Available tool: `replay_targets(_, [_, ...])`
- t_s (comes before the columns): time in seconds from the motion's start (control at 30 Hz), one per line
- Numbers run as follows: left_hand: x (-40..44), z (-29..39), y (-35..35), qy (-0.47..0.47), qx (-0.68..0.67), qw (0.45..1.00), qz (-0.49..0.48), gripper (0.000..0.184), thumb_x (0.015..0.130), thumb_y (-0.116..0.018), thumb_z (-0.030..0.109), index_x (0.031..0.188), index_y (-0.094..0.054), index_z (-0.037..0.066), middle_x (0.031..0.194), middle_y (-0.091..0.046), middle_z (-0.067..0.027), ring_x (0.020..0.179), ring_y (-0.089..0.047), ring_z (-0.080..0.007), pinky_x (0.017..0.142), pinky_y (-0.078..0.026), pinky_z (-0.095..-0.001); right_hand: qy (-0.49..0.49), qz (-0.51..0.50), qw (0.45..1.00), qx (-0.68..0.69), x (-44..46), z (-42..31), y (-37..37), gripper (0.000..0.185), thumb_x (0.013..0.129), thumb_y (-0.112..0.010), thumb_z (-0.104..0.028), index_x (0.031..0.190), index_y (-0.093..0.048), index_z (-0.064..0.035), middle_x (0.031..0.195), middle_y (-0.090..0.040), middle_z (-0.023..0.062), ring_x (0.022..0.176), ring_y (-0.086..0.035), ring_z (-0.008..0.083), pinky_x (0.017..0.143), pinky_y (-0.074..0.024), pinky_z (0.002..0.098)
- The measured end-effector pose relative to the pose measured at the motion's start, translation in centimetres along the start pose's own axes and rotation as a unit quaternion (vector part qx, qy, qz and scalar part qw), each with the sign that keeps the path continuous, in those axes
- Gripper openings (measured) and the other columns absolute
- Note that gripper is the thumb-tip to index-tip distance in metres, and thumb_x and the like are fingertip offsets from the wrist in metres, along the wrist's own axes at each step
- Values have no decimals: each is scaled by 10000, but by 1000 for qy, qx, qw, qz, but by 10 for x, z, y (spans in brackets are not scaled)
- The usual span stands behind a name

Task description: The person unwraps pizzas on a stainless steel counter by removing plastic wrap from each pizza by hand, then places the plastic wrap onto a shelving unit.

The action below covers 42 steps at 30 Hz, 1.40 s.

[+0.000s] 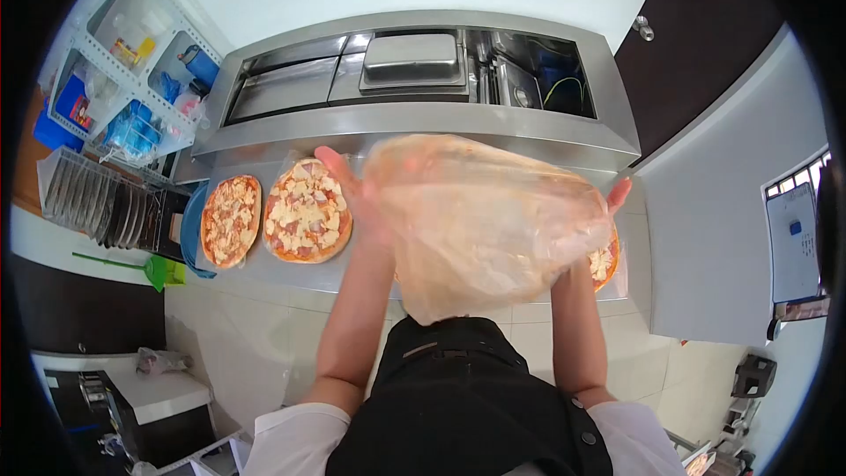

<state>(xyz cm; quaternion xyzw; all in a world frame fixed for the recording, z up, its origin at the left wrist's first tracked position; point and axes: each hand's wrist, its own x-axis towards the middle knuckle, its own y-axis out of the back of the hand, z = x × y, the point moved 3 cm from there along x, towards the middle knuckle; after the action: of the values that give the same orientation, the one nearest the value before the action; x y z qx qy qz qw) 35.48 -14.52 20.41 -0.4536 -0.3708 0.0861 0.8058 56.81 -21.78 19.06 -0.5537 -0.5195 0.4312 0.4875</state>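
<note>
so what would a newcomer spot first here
Probably the big plastic bag, held up mid-picture between the left hand and right hand. Next, two topped pizzas on the picture's left, with part of another pizza showing past the bag's right edge.

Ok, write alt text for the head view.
A person's left hand and right hand hold up a translucent plastic bag at a stainless-steel counter. Two cheese-topped pizzas lie at left; another shows partly at right.
</note>
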Motion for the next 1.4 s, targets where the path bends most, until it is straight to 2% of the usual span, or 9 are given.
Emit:
replay_targets(0.23, [-15, -30, -26, -226, -27, 966, 125, 894, 729, -382, 778, 1237, -485, 50, 1184, -551, -78, 1012, -523, -168, 941, -371, -300, -42, 71, 996, -37, -46, 12, 0, 875, 723, -412, -773, 1136, -553, -14, 1055, -616, 116, 901, -579, 245, 896, -406, 352])
replay_targets(0.37, [-47, -24, -35, -257, 5, 948, 186, 912, 729, -387, 774, 1276, -448, 47, 1231, -530, -84, 1077, -512, -176, 956, -373, -304, -362, -174, 910, -102, -60, 29, 60, 1226, 522, -497, -878, 1246, -408, 108, 1144, -542, 242, 951, -584, 253, 790, -498, 339])
replay_targets(0.5, [-96, -9, -53, -317, -12, 933, 167, 920, 738, -387, 766, 1300, -420, 38, 1236, -529, -112, 1093, -518, -197, 962, -378, -311, -362, -211, 902, -103, -58, 55, 45, 1106, 583, -483, -847, 1183, -469, 83, 1083, -568, 201, 912, -576, 238, 800, -478, 358])
replay_targets(0.63, [-161, -8, -85, -268, 65, 899, 341, 958, 722, -346, 803, 1234, -491, 6, 1035, -614, -102, 643, -572, -139, 512, -437, -178, -339, -258, 900, -94, -53, 89, 19, 963, 664, -464, -805, 1098, -551, 49, 1002, -604, 145, 860, -565, 219, 814, -453, 384])
replay_targets(0.7, [-196, -17, -88, -146, 120, 957, 219, 963, 767, -271, 783, 1270, -435, -22, 947, -617, -122, 527, -512, -108, 344, -291, -155, -344, -213, 914, -14, -34, 114, -3, 835, 779, -419, -692, 1183, -512, 33, 1110, -593, 168, 976, -563, 274, 923, -390, 436])
replay_targets(0.8, [-243, -43, -98, 30, 293, 821, 489, 991, 748, -331, 783, 1275, -390, -54, 970, -613, -152, 837, -587, -239, 757, -483, -319, -340, -63, 935, -77, -48, 155, -24, 736, 781, -512, -624, 1163, -518, 6, 1052, -617, 158, 793, -592, 187, 772, -475, 366])
replay_targets(1.0, [-349, -59, -149, -82, 165, 872, 454, 941, 759, -378, 758, 1244, -401, -48, 855, -595, -114, 805, -574, -229, 711, -483, -324, -543, -254, 781, 177, -103, 247, -55, 575, 795, -591, -511, 1120, -544, -39, 878, -642, 84, 603, -519, 77, 583, -455, 245])
replay_targets(1.1, [-350, -54, -216, -316, 144, 917, 195, 897, 780, -427, 713, 1285, -354, -25, 910, -597, -96, 638, -518, -149, 521, -404, -218, -564, -179, 790, 160, -155, 275, -76, 450, 811, -613, -423, 1107, -558, -89, 823, -610, 31, 539, -439, 44, 512, -393, 199])
replay_targets(1.4, [-453, -89, -382, -639, 38, 747, 182, 654, 810, -541, 558, 1191, -445, 35, 947, -547, -42, 820, -539, -189, 651, -457, -306, -611, -213, 686, 333, -313, 388, -105, 360, 828, -605, -342, 1130, -549, -154, 1058, -569, -10, 548, -411, 49, 488, -349, 176])
